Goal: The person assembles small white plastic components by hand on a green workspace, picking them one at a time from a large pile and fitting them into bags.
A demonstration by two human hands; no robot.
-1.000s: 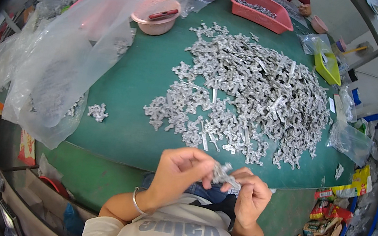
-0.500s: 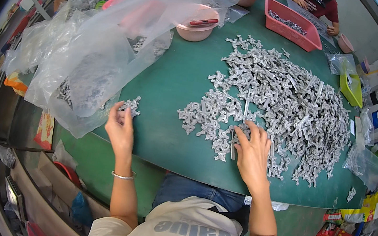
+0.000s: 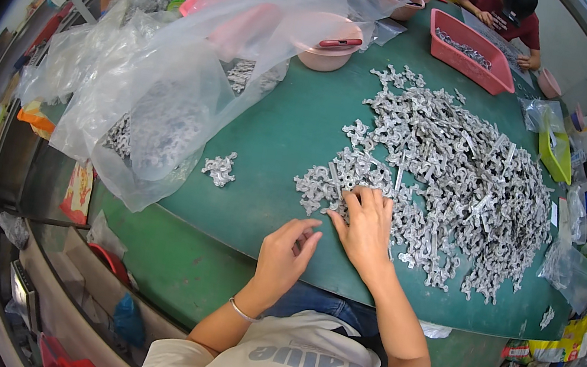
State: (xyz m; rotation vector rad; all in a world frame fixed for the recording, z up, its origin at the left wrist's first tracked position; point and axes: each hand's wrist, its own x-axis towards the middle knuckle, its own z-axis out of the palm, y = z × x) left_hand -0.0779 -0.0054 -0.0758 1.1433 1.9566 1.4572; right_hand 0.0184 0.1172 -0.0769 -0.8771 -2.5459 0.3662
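A big heap of small grey metal castings (image 3: 459,177) covers the right half of the green table (image 3: 244,214). At the heap's near left edge, my right hand (image 3: 365,231) rests on loose pieces, its thumb apart from its bent fingers; the fingertips are partly hidden among them. Just left of it, over the table's front edge, my left hand (image 3: 285,254) hovers with loosely curved fingers, and nothing shows in it. A small separate cluster of castings (image 3: 220,169) lies farther left, near a large clear plastic bag (image 3: 161,112) with more castings inside.
A pink bowl (image 3: 326,59) with a red phone (image 3: 340,43) on it stands at the back. A pink tray (image 3: 467,67) holds more metal parts. Beyond it a person (image 3: 509,11) in a dark red shirt works. A yellow-green scoop-like bin (image 3: 555,156) sits at the right edge.
My left hand has left the small cluster and come right, close to my right hand. My right hand has shifted slightly left along the heap's edge. The whole view has moved a little.
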